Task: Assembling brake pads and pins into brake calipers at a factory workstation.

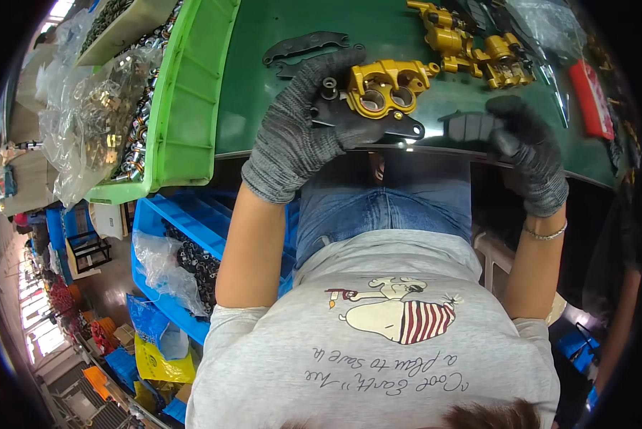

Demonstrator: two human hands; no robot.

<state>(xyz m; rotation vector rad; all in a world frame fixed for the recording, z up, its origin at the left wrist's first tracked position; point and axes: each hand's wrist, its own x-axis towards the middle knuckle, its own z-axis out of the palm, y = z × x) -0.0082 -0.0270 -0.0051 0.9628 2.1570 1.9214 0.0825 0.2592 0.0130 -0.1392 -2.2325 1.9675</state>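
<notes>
My left hand (285,143), in a grey knit glove, is closed around a gold brake caliper (389,86) joined to a black bracket (405,127). Two round piston bores of the caliper face up. To the right, my gloved right hand (535,150) pinches the end of a dark brake pad (469,127) at the bench's front edge. A gap separates the pad from the caliper. Just beyond my left hand lies a black bracket plate (305,46) on the green bench (256,100), with another dark plate partly hidden by the glove.
More gold calipers (446,37) lie at the back right, close to a red object (591,100) and clear plastic (549,28). On the left stands a green bin (185,136) of small metal parts under plastic bags. A blue crate (167,286) with black parts sits below.
</notes>
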